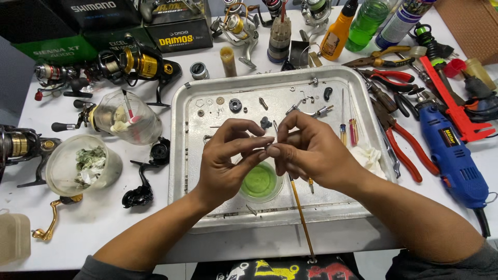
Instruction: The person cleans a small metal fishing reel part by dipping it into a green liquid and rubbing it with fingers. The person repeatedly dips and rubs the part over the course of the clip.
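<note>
Two hands (270, 155) pinch one tiny part above one tray (179, 155).

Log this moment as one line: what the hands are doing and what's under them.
left hand and right hand: fingertips pinched together on a tiny part, too small to identify | below: metal tray, small green cup

Bright, even overhead light here, everything's sharp. Soft glare on the dented silver metal tray (358, 207), only faint shadows. Slight wide-angle bending at the white table's (155, 233) edges.

Both hands (270, 153) pinch something tiny, perhaps metal, above tray (181, 155).
</note>
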